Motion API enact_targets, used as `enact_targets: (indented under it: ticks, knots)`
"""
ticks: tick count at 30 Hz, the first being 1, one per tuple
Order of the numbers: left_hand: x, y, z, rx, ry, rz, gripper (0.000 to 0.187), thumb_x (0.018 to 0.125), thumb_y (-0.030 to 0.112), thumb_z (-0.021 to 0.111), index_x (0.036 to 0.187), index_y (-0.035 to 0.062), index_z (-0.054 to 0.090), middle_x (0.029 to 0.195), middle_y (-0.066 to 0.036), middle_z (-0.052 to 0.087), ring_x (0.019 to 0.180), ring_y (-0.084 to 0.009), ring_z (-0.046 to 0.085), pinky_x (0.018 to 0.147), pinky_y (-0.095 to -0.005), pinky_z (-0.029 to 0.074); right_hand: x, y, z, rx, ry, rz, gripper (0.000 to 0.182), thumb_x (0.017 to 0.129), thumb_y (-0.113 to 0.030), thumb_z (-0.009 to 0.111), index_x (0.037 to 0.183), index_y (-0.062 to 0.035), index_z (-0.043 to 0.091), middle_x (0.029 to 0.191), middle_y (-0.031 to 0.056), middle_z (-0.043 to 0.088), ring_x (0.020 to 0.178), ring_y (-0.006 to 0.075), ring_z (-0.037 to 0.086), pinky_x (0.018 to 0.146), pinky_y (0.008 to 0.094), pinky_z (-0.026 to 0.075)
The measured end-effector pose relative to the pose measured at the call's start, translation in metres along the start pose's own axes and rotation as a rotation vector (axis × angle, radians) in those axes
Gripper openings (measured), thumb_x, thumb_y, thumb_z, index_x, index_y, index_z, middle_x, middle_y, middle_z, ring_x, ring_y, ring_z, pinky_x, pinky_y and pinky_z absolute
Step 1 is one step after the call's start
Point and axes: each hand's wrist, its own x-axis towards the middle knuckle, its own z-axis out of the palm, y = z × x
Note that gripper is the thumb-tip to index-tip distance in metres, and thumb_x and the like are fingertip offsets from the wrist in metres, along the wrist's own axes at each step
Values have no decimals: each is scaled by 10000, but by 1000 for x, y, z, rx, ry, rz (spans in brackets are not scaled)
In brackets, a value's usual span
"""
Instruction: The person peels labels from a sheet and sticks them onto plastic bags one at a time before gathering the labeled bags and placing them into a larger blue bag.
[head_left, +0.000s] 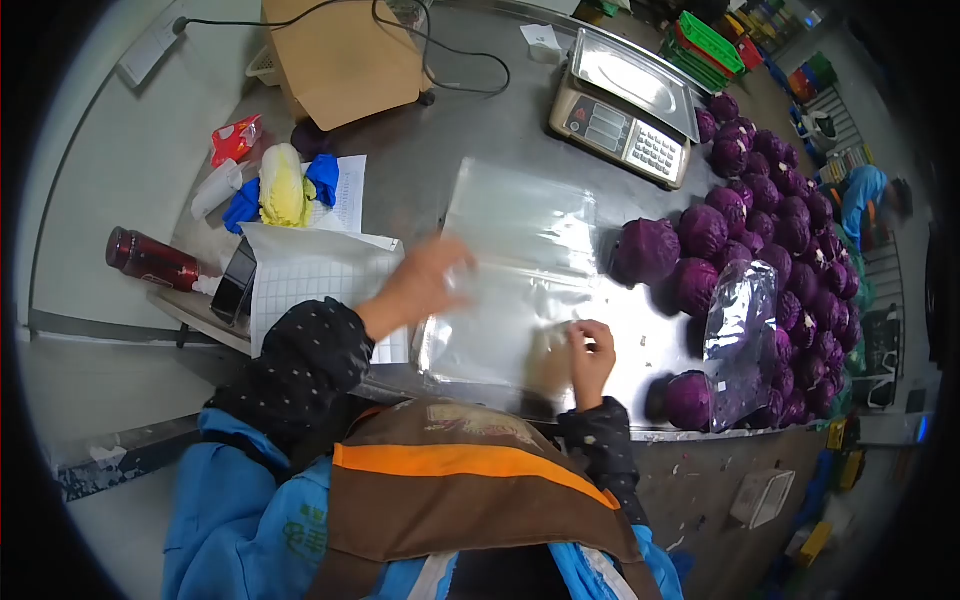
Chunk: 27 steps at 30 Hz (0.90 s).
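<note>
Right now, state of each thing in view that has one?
Clear flat plastic bags: stacked.
Left bare hand: fingers spread, blurred.
Right bare hand: fingers curled; grip unclear.
Round purple cabbages: mostly piled.
Crinkled clear plastic bag: lying over some cabbages.
Beige-silver electronic scale: display unreadable.
Green plastic crate: stacked.

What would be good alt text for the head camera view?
A person's bare left hand, blurred, and right hand, fingers curled, are at some flat, clear plastic bags on a metal table. Purple cabbages are heaped on the right, near a digital scale; on the left are papers, a pale leafy cabbage and, farther back, a cardboard box.
</note>
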Motion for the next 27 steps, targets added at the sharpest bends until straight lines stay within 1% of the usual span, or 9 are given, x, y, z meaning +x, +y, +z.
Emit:
enact_targets:
  ticks: [2, 5, 9, 12, 16, 18, 19, 21, 27]
  knots:
    - [-24, -17, 23, 363, -546, 188, 228, 651, 126, 744, 769, 22, 579, 814, -116, 621, 765, -287, 614, 659, -370, 462, -7, -1, 14, -402, -22, -115, 75, 713, -93, 711, 776, -81, 672, 856, 55, 586, 819, 177, 556, 638, 305, 453]
    - [-24, -40, 39, 183, -590, 36, 222, 640, 131, 749, 726, 6, 586, 725, -125, 629, 722, -316, 618, 640, -388, 461, -2, -11, 17, -538, 11, -181, 176, 672, -71, 725, 840, -71, 672, 859, 78, 563, 766, 192, 567, 623, 319, 464]
    - [3, -37, 33, 95, -729, -29, 62, 734, 53, 680, 753, 30, 626, 647, -52, 620, 617, -165, 594, 585, -318, 453, 14, 11, -4, 136, 154, 249, 236, 783, -8, 635, 1017, 8, 606, 993, 85, 586, 626, 92, 549, 538, 235, 454]
    - [60, -38, 1, -594, -67, -339, 41, 852, 115, 616, 845, 81, 637, 722, 18, 617, 623, -78, 554, 579, -250, 450, 10, 12, -31, 149, 125, 244, 193, 814, 2, 561, 1005, 19, 585, 972, 97, 584, 638, 126, 568, 557, 251, 455]
    - [88, -66, -92, -54, 341, -170, 136, 830, 216, 636, 842, 81, 646, 735, -28, 635, 673, -134, 588, 614, -294, 453, -10, -10, -39, 141, 70, 279, 198, 809, 0, 567, 1004, 29, 582, 879, 86, 624, 586, 112, 555, 539, 235, 438]
    - [55, -86, -110, 876, -201, -236, 271, 733, 371, 690, 826, 116, 683, 843, -73, 667, 746, -242, 629, 652, -387, 455, -19, -12, -34, 167, 20, 320, 186, 802, 8, 581, 987, 18, 593, 910, 83, 624, 585, 114, 554, 527, 229, 445]
    - [38, -108, -110, 770, -345, -276, 343, 673, 423, 715, 855, 133, 689, 892, -71, 674, 885, -280, 621, 755, -427, 422, -22, -13, -27, 170, 20, 255, 132, 825, -5, 580, 956, 4, 592, 747, 32, 592, 554, 68, 509, 513, 212, 429]
    - [7, -112, -103, 624, -402, -209, 359, 659, 424, 730, 876, 142, 681, 892, -48, 668, 908, -256, 608, 835, -395, 365, -25, -12, -18, 158, -104, 285, 163, 809, -3, 578, 970, -6, 600, 833, 68, 620, 575, 96, 540, 511, 226, 434]
    - [-19, -96, -85, 469, -470, -108, 352, 666, 349, 758, 861, 74, 656, 789, -85, 651, 784, -267, 611, 719, -366, 427, 5, -79, 35, 167, -412, -5, 157, 805, -41, 608, 960, -29, 617, 865, 59, 601, 722, 134, 571, 630, 243, 441]
